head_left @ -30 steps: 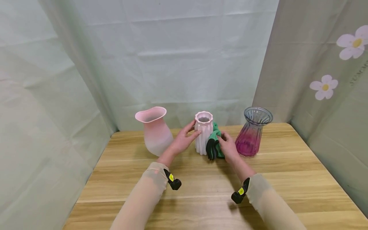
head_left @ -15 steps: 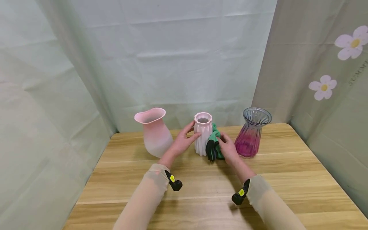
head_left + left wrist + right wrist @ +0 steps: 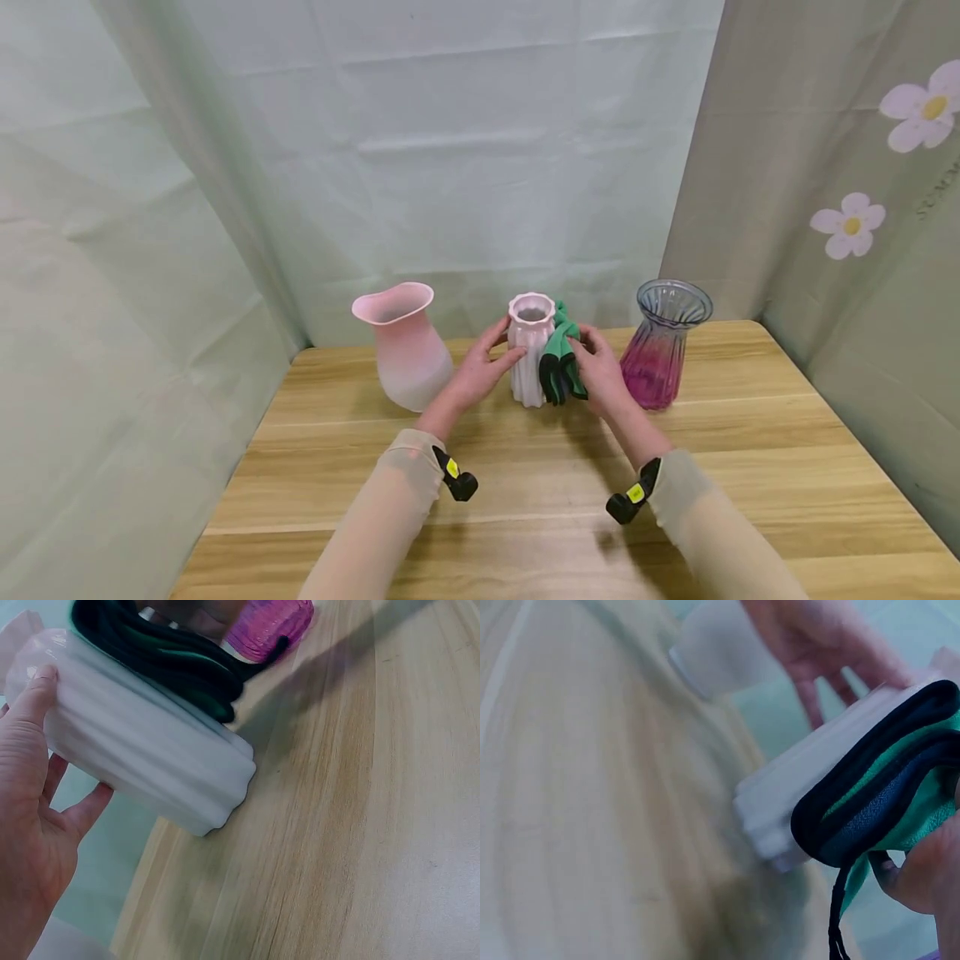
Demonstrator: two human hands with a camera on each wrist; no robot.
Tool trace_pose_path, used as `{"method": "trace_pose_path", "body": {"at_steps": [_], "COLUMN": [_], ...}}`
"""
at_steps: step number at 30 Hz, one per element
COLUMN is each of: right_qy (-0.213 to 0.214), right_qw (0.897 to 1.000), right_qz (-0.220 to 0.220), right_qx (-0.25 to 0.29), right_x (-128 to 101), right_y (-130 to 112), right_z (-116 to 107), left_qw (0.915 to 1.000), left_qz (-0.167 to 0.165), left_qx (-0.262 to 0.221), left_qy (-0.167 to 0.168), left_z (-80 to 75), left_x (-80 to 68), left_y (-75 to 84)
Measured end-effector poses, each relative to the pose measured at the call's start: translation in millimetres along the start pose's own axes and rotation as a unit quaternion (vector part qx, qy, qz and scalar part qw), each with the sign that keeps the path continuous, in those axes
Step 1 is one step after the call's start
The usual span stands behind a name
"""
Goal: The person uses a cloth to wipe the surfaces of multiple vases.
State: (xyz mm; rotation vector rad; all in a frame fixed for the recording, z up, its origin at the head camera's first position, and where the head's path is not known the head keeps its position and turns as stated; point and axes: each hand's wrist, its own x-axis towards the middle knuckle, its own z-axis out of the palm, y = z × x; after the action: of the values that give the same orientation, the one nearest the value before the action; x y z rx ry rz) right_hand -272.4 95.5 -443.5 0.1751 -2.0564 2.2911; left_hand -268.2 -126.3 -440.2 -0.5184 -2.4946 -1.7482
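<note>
Left hand (image 3: 474,372) clamping grip round white vase (image 3: 527,371), which is standing upright at twelve o'clock on bench (image 3: 517,517); right hand (image 3: 602,375) pinching black-edged green cloth (image 3: 562,343) at vase's three-o'clock side. Pink-white vase (image 3: 410,360) standing at nine o'clock, purple glass vase (image 3: 654,367) at three.

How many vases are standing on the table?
3: the pink-and-white vase on the left, the white ridged vase in the middle, and the purple-and-blue glass vase on the right.
</note>
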Motion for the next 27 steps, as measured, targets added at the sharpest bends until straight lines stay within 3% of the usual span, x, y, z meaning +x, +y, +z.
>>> {"method": "trace_pose_path", "body": {"at_steps": [7, 19, 27], "right_qy": [0.000, -0.015, -0.012], "right_qw": [0.999, 0.998, 0.998], "right_qz": [-0.033, -0.032, -0.029], "right_qx": [0.015, -0.046, -0.053], "right_x": [2.5, 4.0, 2.3], "right_y": [-25.4, -27.9, -24.6], "right_z": [7.8, 7.9, 3.8], "left_qw": [0.9999, 0.9999, 0.9999], "left_qz": [0.011, 0.009, 0.006], "left_qx": [0.009, 0.011, 0.013], "left_qy": [0.000, 0.001, 0.001], "left_z": [-0.4, -1.2, 0.8], "left_x": [1.2, -0.2, -0.4], "left_y": [-0.1, -3.5, -3.0]}}
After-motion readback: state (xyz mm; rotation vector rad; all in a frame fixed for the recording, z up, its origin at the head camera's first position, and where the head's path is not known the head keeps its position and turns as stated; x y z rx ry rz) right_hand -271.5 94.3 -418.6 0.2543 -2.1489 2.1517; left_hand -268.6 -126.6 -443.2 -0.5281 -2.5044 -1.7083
